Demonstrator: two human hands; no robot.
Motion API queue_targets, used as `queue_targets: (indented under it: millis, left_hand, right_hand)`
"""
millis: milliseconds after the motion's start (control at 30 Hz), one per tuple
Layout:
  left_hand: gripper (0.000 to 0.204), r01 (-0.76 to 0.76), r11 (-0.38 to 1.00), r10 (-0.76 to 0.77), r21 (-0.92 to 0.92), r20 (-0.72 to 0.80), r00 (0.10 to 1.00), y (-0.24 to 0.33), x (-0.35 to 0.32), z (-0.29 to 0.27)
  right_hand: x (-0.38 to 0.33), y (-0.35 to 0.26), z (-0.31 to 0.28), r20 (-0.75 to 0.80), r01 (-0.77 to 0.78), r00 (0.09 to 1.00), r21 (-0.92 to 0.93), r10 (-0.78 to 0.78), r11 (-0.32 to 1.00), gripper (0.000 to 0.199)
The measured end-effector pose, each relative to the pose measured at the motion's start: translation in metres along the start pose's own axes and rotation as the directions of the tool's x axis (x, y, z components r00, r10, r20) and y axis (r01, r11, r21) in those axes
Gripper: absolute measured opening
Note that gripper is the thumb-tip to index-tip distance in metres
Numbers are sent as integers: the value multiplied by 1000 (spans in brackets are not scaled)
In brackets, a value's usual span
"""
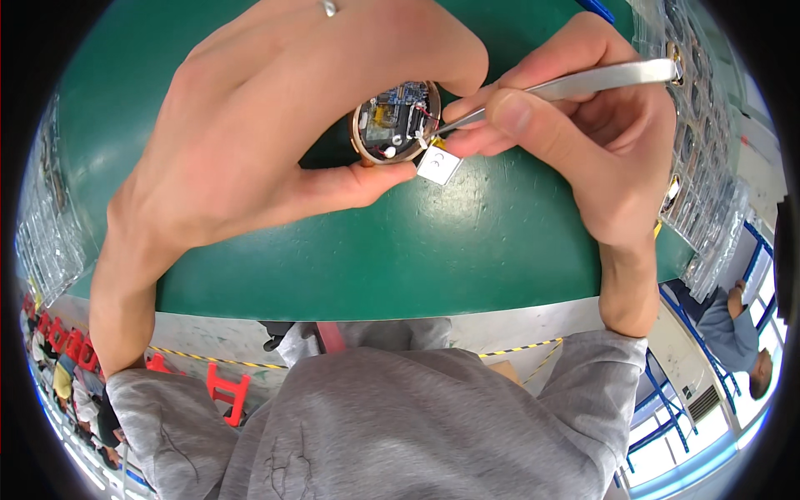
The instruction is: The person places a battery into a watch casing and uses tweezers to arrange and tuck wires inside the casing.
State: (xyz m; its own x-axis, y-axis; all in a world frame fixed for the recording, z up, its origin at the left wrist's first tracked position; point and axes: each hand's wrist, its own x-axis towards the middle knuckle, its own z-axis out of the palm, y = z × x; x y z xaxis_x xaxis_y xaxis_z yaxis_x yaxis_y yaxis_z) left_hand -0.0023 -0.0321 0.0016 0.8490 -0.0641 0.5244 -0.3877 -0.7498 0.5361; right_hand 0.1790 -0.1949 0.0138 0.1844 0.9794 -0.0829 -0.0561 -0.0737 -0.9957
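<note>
Between the thumb and fingers of my left hand (250,125) is a round device casing (357,137) with a copper-coloured rim. Its inside faces up, showing a blue circuit board (408,94), dark parts and thin wires. My right hand (575,125) grips silver tweezers (583,83), whose tips reach the casing's right inner edge, beside a small white piece. Whether the tips pinch that piece, I cannot tell. A small white square part (439,166) hangs at the casing's lower right rim, just below my right fingertips. Part of the casing is covered by my left hand.
The green table mat (375,258) lies under both hands. Clear plastic trays (700,125) with round parts stand along the right edge, and more clear trays (54,217) at the left. A blue object (597,8) lies at the top. Red stools (227,392) and other people are beyond the table.
</note>
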Motion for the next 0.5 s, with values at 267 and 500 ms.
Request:
queue_targets:
  millis: [267,500]
  left_hand:
    - [57,35,999,-35,-14,6,999,1,0,-3]
    - [57,49,999,-49,-20,2,999,0,-3,0]
  right_hand:
    - [-1,-2,5,-65,20,997,-144,-30,989,9]
    - [3,2,2,1,37,999,-139,-37,990,8]
